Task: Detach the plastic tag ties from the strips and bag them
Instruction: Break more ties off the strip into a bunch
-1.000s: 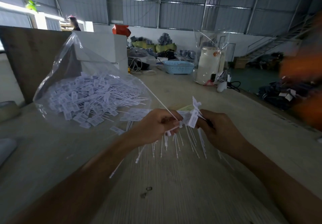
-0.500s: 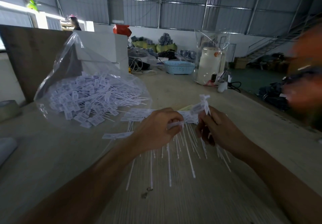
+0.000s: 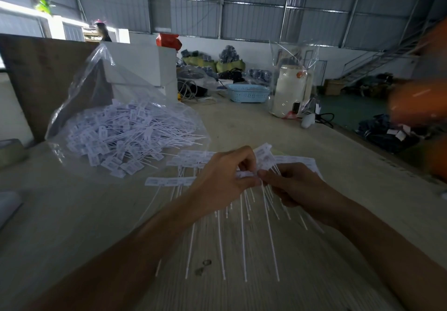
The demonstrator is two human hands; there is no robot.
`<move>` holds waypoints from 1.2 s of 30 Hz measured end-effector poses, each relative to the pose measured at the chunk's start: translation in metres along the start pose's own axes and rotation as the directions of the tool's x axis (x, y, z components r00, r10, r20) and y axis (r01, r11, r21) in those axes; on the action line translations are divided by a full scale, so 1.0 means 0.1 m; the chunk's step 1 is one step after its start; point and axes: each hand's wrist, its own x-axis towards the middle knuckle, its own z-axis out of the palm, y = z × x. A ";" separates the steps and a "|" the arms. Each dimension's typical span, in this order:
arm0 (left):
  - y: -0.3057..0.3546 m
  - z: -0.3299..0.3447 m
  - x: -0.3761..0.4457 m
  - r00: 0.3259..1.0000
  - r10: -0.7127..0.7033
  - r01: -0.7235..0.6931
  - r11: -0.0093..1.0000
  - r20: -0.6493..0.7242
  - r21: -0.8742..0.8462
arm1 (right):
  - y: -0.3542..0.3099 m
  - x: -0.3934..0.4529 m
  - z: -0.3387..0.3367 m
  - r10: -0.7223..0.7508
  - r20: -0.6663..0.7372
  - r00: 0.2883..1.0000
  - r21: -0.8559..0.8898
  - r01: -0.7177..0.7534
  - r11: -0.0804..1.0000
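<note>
Both hands meet at the centre of the head view, the only view I have. To my eye the left hand (image 3: 223, 180) has its fingers curled, pinching the strip of tag ties (image 3: 256, 174) at its label end. The right hand (image 3: 294, 185) is curled too, thumb and forefinger closed on the same strip just beside the left fingertips. Thin white tails hang down from the strip toward the lower centre of the frame, over the wooden table (image 3: 326, 156).

I judge the step in hand to be snapping one tie off the strip. To do it well I would keep both pinches close to the joint, hold the strip steady with the left hand, and twist or pull with the right so only one tie breaks free and its tail does not snag the others.

More strips (image 3: 169, 181) lie flat on the table left of the hands and behind them. The clear plastic bag (image 3: 96, 88) sits at centre left of the frame, already well filled with loose ties (image 3: 125, 131), its mouth facing the hands. It is near enough, I think, for an easy drop once a handful is free.
</note>
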 end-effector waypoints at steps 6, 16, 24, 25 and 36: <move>0.00 -0.03 0.01 0.997 0.002 -0.002 1.000 0.073 -0.009 | 0.01 0.01 0.01 0.036 0.011 0.999 0.008 -0.036 0.999; -0.14 -0.38 0.06 0.954 -0.139 0.120 0.989 0.266 0.086 | 0.03 0.04 -0.02 0.085 -0.069 0.994 0.017 -0.084 0.996; -0.11 -0.30 0.01 0.955 -0.138 0.042 0.938 0.262 0.343 | 0.06 0.06 0.00 0.047 -0.109 0.993 -0.125 -0.060 0.990; -0.11 -0.30 0.01 0.960 -0.123 0.032 0.941 0.252 0.337 | 0.07 0.06 -0.01 0.023 -0.124 0.992 -0.191 -0.046 0.980; -0.13 -0.32 0.01 0.971 -0.001 -0.057 0.970 0.238 0.235 | 0.04 0.03 0.00 -0.142 -0.156 0.978 -0.132 0.122 0.984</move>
